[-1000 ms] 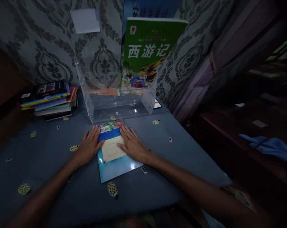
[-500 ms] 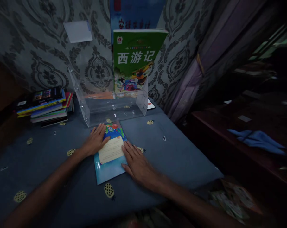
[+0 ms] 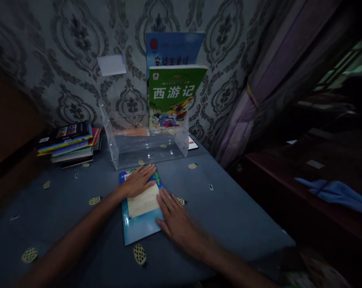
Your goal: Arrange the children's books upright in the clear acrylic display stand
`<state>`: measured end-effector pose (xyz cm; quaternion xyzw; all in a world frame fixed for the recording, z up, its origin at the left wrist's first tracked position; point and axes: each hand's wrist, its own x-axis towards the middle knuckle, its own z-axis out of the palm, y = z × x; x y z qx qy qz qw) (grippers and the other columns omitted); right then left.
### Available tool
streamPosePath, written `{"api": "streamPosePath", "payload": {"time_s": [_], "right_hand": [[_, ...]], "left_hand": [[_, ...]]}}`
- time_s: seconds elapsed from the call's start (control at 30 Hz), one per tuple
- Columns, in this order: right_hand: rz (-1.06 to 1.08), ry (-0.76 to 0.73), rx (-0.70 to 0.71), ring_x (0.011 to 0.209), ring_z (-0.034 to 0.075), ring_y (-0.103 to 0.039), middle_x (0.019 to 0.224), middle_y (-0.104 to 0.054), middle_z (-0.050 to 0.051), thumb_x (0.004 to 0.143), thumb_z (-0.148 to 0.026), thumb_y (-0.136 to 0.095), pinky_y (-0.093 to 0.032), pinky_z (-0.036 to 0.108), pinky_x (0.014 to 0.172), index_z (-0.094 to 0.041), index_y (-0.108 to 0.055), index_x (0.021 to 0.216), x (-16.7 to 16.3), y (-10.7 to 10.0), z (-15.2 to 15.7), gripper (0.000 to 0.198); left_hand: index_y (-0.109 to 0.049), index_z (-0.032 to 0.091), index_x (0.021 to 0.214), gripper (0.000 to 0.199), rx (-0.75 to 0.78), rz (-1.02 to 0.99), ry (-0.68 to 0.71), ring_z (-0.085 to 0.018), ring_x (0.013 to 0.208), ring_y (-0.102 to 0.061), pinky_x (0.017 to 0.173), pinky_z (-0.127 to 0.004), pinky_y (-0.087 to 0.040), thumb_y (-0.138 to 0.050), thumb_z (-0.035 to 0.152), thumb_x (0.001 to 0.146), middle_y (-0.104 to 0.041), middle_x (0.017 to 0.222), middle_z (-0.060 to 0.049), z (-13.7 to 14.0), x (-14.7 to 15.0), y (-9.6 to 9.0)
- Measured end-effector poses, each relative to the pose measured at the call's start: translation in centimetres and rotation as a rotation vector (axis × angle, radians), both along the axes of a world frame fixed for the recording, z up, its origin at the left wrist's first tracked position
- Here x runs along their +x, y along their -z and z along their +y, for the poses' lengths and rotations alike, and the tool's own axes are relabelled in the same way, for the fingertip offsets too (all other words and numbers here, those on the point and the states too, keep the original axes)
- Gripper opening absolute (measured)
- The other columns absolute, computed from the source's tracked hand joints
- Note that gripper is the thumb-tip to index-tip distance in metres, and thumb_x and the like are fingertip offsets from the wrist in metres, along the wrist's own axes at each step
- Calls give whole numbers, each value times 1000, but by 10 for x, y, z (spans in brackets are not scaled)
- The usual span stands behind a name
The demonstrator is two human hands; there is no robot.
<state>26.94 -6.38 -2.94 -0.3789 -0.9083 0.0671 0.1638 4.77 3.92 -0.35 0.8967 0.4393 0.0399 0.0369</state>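
Observation:
A thin blue book with a cream text panel lies flat on the table in front of me. My left hand rests across its upper part, fingers stretched out, covering some of the coloured picture there. Along the book's right edge lies my right hand, palm down with fingers extended, its fingertips touching the cover's side. Neither hand grips anything. Behind the book stands a clear acrylic rack. It holds a green book with white characters, and a taller blue book rises behind that one.
A stack of books sits at the table's back left. The blue tablecloth has a pineapple print. A phone or tablet shows partly behind the rack. Purple curtain hangs at right, near a blue cloth.
My left hand has slid from the book's left edge rightward over its upper part. My right hand stays at the right edge. The view has tilted up, showing more wall.

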Motion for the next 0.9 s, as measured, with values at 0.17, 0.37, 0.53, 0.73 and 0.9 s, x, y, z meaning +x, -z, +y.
{"api": "streamPosePath", "payload": {"time_s": [0.17, 0.37, 0.53, 0.73, 0.9], "right_hand": [[1, 14, 30, 147, 29, -28, 157, -34, 17, 99, -38, -46, -37, 49, 116, -11, -31, 153, 1, 5, 1, 62], [-93, -10, 13, 146, 31, -32, 154, -37, 20, 99, -38, -45, -36, 52, 115, -7, -38, 149, 1, -6, 3, 60], [-168, -70, -8, 146, 30, -32, 153, -40, 21, 98, -38, -45, -28, 52, 119, -6, -43, 147, -28, -23, 37, 58], [-111, 46, -121, 148, 25, -26, 157, -34, 17, 101, -34, -33, -24, 51, 119, -10, -38, 150, -63, -25, 109, 54], [-15, 102, -216, 150, 22, -21, 160, -30, 15, 102, -35, -28, -20, 48, 120, -12, -34, 152, -60, -16, 115, 55]], "left_hand": [[-33, 16, 152, 62, 36, -17, -271, -23, 148, -27, 119, -47, -24, -20, 51, 103, -31, 159, -12, -10, -19, 8], [-32, 11, 152, 67, 126, -62, -438, -29, 149, -23, 118, -52, -24, -25, 53, 101, -31, 158, -17, -48, -35, 28], [-34, 11, 151, 67, 126, -103, -466, -30, 149, -22, 118, -51, -23, -25, 54, 101, -31, 158, -17, -54, -35, 32], [-31, 13, 152, 68, 130, -122, -455, -29, 149, -23, 118, -51, -22, -24, 55, 100, -32, 158, -17, -51, -38, 33], [-32, 13, 152, 67, 61, -110, -452, -29, 150, -20, 119, -49, -20, -26, 54, 100, -31, 159, -15, -52, -39, 27]]}}
